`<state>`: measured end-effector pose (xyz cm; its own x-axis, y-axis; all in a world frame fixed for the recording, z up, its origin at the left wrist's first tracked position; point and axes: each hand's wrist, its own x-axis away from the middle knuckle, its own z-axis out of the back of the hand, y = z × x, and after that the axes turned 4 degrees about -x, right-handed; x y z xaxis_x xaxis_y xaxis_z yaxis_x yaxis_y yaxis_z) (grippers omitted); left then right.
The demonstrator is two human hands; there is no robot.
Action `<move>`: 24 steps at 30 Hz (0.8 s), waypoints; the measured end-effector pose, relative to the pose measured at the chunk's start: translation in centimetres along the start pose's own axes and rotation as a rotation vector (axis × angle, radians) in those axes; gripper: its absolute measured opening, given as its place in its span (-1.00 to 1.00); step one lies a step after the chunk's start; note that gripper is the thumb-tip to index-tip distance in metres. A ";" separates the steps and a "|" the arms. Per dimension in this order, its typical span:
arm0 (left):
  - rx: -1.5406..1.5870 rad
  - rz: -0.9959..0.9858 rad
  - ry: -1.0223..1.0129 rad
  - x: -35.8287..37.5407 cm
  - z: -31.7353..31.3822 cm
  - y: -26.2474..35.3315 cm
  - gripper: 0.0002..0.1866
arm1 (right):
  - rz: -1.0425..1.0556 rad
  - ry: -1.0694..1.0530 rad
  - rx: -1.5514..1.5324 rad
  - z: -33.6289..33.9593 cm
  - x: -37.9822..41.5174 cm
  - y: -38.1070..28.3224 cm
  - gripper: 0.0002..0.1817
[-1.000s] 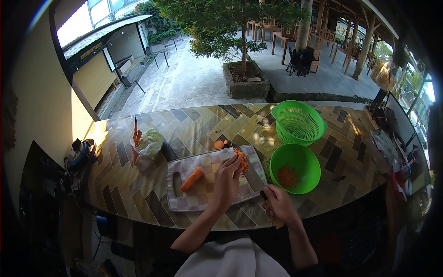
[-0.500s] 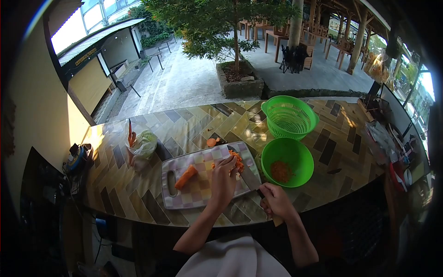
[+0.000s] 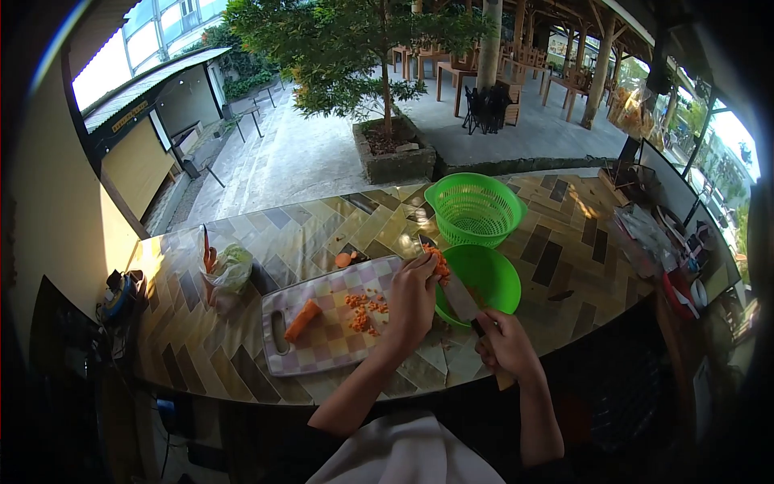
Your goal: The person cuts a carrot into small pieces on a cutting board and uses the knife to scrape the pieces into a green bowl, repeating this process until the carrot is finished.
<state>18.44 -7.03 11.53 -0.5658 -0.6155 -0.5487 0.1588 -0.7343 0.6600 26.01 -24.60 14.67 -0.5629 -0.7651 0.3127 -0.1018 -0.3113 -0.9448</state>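
My right hand (image 3: 509,348) is wrapped around the handle of a kitchen knife (image 3: 461,302), its broad blade pointing away and to the left. Diced carrot (image 3: 439,264) lies heaped on the blade, over the left rim of the green bowl (image 3: 504,278). With curled fingers, my left hand (image 3: 414,290) holds the heap against the knife. To the left is a checkered cutting board (image 3: 322,335), bearing a peeled carrot piece (image 3: 303,319) and scattered carrot bits (image 3: 364,311). The bowl's contents are mostly hidden behind the blade.
A green colander (image 3: 476,210) stands just behind the bowl. Carrot ends (image 3: 347,259) lie beyond the board. At the left is a plastic bag (image 3: 232,270) with a carrot beside it. Bags and assorted items (image 3: 657,234) crowd the table's right end.
Both hands have moved right, carrying the diced carrot on the knife from the board to the bowl. Loose bits left on the board now show. The whole view has shifted slightly.
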 end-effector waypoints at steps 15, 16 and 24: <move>0.210 0.156 -0.160 -0.6 -5.3 0.0 -0.76 | 0.192 0.406 0.615 3.8 2.0 2.7 -0.72; 0.286 0.158 -0.147 -0.6 -5.4 0.3 -0.77 | 0.168 0.373 0.554 4.2 1.9 3.0 -0.72; 0.134 -0.183 -0.112 2.1 -8.0 0.3 -0.76 | 0.042 0.270 0.267 4.5 1.6 3.6 -0.71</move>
<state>23.75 -10.83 6.50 -0.6629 -0.4348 -0.6096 -0.0591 -0.7812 0.6215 28.47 -29.47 12.21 -0.7613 -0.6157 0.2034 0.1237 -0.4459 -0.8865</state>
